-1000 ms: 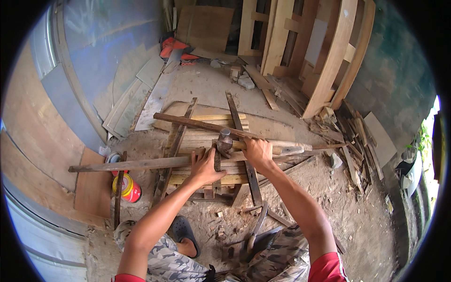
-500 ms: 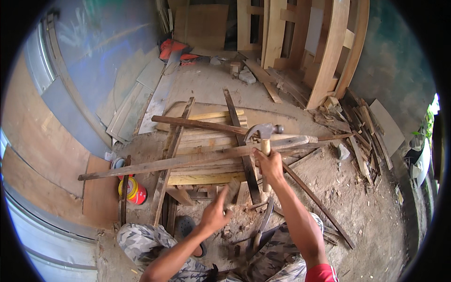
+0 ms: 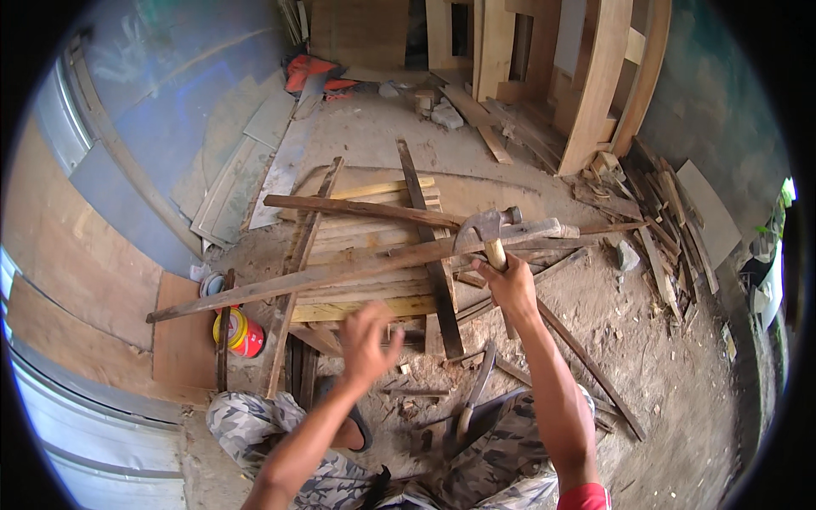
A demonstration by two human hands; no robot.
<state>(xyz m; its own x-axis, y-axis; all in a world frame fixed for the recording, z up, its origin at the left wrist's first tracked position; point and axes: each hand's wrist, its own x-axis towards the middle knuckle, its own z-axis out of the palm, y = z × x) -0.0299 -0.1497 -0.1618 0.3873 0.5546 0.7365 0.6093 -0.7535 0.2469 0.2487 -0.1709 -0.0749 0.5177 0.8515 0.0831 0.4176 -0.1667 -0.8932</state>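
Head view: one claw hammer (image 3: 494, 248)

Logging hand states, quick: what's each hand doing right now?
Left hand: open, motion-blurred, nothing visible in it.
Right hand: closed around the wooden handle of a hammer.

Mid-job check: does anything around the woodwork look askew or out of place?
Yes. The long board slants across the slats, out of line with them. A curved, apparently bladed tool lies loose on the ground, an odd spot so near the person's legs.
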